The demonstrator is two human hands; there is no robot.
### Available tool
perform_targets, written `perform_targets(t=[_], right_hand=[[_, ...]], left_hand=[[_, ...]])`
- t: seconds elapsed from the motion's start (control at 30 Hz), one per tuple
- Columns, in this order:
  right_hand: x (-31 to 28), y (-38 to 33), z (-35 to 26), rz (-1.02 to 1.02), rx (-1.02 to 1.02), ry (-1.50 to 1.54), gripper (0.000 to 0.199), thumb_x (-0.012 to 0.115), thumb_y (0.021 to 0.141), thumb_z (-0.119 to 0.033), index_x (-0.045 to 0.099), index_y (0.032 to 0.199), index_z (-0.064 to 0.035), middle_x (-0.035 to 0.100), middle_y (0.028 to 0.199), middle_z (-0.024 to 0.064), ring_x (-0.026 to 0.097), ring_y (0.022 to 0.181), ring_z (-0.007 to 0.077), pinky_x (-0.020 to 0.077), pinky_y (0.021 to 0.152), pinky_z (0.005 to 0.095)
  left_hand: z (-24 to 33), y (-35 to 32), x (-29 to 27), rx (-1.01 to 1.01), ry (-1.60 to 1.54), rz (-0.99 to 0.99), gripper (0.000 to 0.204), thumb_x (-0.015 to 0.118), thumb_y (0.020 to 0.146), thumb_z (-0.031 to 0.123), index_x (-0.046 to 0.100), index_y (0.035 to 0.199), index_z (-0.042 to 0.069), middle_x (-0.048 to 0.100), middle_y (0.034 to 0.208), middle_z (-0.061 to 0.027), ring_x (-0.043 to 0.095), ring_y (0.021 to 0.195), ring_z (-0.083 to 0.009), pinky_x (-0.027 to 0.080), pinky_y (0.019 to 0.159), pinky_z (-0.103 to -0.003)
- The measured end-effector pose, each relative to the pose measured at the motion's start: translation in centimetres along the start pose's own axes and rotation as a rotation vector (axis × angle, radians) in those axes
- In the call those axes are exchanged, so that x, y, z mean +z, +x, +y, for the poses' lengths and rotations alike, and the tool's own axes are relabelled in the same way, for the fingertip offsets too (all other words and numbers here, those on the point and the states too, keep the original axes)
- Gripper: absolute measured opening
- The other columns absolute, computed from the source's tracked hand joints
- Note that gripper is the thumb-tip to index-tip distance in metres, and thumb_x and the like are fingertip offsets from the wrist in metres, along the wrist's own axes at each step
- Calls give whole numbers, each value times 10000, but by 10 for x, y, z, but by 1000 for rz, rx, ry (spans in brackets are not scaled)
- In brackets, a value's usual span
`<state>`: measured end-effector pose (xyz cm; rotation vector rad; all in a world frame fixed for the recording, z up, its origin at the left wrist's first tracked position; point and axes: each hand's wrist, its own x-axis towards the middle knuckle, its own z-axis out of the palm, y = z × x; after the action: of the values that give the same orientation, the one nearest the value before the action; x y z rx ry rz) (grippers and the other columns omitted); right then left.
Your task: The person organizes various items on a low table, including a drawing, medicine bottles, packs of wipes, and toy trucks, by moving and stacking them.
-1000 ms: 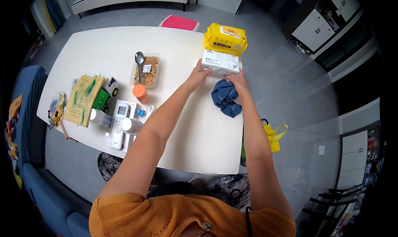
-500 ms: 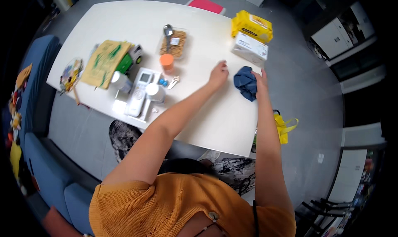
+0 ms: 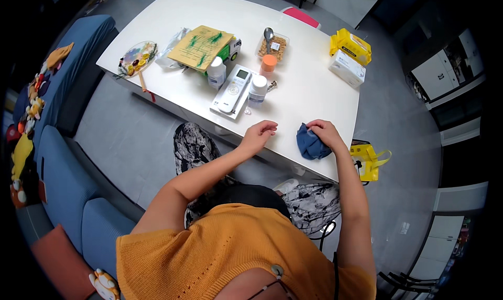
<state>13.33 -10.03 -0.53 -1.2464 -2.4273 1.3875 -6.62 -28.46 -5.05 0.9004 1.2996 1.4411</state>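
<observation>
On the table [image 3: 301, 98], I read the remote [image 3: 234, 93] as set by the near edge for easy reach; right of it, I have the left hand [image 3: 259, 136] empty over that edge, fingers loosely bent. Toward the near right corner sits the bunched cloth [image 3: 311, 145], its upper folds gripped by the right hand [image 3: 327, 134], probably because limp fabric offers no firm side, while the white pack [image 3: 347, 69] and yellow pack [image 3: 351, 46] stand together farther up the right edge, seemingly to leave room.

Your left arm [image 3: 207, 168] bends, left hand [image 3: 259, 136] loosely curled; your right arm [image 3: 353, 200] is straighter, right hand [image 3: 326, 134] bent in a grip.
</observation>
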Motion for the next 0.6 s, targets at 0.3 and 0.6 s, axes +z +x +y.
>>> perform_targets(t=[0.3, 0.6], right_hand=[[50, 31, -52, 338, -211, 145, 207, 567, 814, -143, 657, 975, -49, 662, 857, 71, 608, 822, 131, 459, 748, 244], [89, 35, -39, 284, -138, 301, 196, 552, 849, -153, 658, 951, -24, 645, 834, 30, 568, 780, 88, 436, 727, 215]], left_hand=[[21, -44, -65, 63, -89, 239, 277, 467, 856, 28, 543, 1118, -22, 594, 1015, -75, 572, 905, -120, 447, 828, -244], [47, -49, -142, 174, -203, 581, 255, 495, 853, 43, 561, 1092, -20, 606, 985, -79, 587, 852, -124, 453, 769, -232]])
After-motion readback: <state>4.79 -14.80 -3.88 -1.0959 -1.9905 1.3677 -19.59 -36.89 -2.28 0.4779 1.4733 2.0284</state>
